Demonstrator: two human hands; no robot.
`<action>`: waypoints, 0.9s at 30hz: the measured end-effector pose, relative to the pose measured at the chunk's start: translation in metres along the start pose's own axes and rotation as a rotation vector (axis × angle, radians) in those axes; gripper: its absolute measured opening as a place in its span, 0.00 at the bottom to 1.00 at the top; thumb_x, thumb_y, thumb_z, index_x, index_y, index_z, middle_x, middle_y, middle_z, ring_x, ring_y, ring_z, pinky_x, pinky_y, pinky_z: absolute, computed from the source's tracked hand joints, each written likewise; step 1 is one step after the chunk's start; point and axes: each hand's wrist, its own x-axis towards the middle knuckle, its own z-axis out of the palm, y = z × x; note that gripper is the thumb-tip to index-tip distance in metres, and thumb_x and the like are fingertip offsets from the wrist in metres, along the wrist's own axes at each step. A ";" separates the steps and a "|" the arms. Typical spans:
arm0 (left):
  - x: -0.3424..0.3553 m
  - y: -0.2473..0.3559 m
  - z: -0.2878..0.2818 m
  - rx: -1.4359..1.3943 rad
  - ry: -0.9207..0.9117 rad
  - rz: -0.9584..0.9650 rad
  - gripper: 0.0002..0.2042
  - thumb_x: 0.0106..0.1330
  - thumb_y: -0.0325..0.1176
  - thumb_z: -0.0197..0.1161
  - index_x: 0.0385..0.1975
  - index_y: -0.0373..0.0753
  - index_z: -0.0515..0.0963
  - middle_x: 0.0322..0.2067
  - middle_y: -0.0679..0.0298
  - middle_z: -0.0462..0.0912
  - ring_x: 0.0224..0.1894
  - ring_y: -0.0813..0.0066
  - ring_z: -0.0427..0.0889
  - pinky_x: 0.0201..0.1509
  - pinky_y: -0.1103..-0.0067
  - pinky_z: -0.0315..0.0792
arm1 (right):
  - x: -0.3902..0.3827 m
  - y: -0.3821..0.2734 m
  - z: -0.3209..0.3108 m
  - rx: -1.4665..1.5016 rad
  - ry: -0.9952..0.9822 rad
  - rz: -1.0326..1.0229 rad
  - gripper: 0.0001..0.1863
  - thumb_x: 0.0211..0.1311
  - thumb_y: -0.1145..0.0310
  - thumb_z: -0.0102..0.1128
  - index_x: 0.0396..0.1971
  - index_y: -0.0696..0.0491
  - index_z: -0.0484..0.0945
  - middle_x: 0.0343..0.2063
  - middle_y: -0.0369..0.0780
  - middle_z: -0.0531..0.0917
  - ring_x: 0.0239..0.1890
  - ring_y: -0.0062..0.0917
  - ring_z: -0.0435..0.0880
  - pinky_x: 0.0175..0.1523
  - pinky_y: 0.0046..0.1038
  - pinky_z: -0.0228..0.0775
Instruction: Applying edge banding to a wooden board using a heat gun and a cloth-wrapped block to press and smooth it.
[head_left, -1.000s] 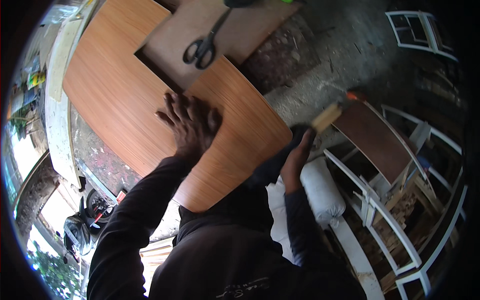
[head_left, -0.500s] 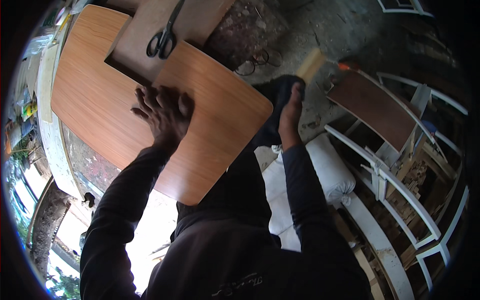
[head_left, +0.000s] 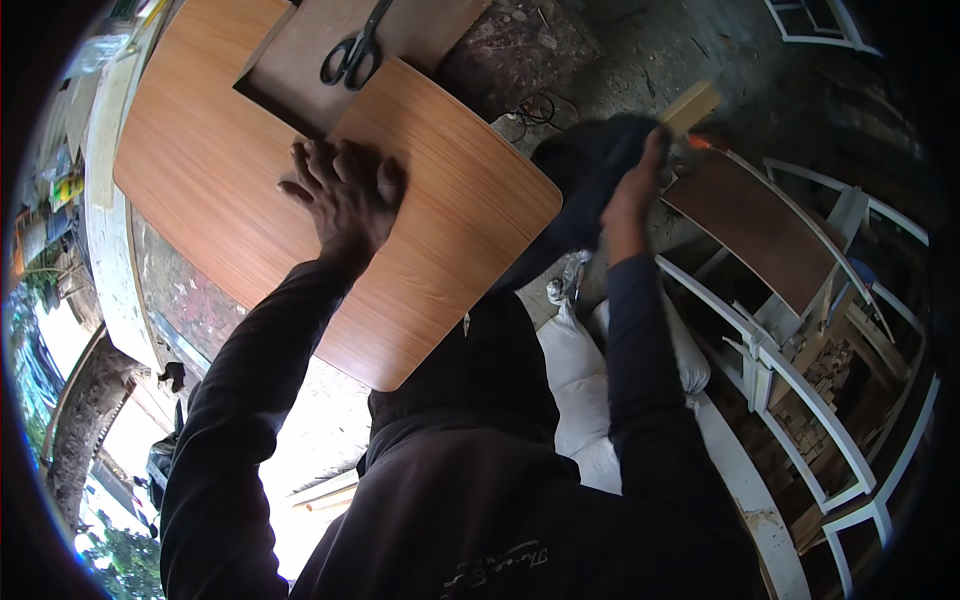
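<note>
My left hand [head_left: 350,195] lies palm down with its fingers apart. It presses on a wood-grain panel [head_left: 450,230] with rounded corners, beside its join with a larger wood-grain panel [head_left: 210,170]. Off the right edge of the small panel, my right hand [head_left: 635,190] grips a dark cloth [head_left: 590,165], blurred by motion. The thumb shows on top, and the other fingers are mostly hidden. A pale wooden block [head_left: 692,107] juts out beyond this hand; whether the fingers hold it too, I cannot tell.
Black-handled scissors [head_left: 350,62] lie on a brown board [head_left: 300,85] at the far side. To the right stand a white frame [head_left: 770,350] and a brown panel [head_left: 750,220]. White sacks [head_left: 575,370] rest by my right leg. Wood scraps [head_left: 825,390] lie within the frame.
My right hand has moved right and away from me with the dark cloth, and the wooden block has shifted the same way. My left hand stays on the panel. The whole view has shifted slightly.
</note>
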 end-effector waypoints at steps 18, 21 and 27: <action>-0.273 0.010 -0.094 -0.426 0.013 -0.448 0.21 0.68 0.31 0.73 0.59 0.34 0.76 0.59 0.45 0.78 0.63 0.38 0.76 0.67 0.52 0.70 | 0.004 -0.093 0.035 -0.618 -1.280 0.023 0.29 0.76 0.49 0.63 0.58 0.61 0.84 0.54 0.38 0.88 0.57 0.24 0.83 0.66 0.27 0.70; -0.270 0.000 -0.082 -0.258 -0.071 -1.098 0.27 0.78 0.47 0.63 0.58 0.24 0.76 0.53 0.36 0.80 0.58 0.40 0.79 0.64 0.54 0.72 | 0.012 -0.067 0.050 -0.568 -1.350 0.251 0.27 0.79 0.53 0.61 0.60 0.62 0.83 0.59 0.36 0.86 0.61 0.22 0.80 0.70 0.26 0.67; -0.248 0.013 -0.047 -0.575 0.026 -1.677 0.39 0.80 0.66 0.45 0.58 0.27 0.77 0.53 0.33 0.85 0.57 0.31 0.83 0.63 0.48 0.72 | -0.007 -0.093 0.036 -0.418 -1.418 0.326 0.24 0.82 0.59 0.57 0.65 0.62 0.80 0.63 0.37 0.83 0.66 0.20 0.77 0.74 0.27 0.65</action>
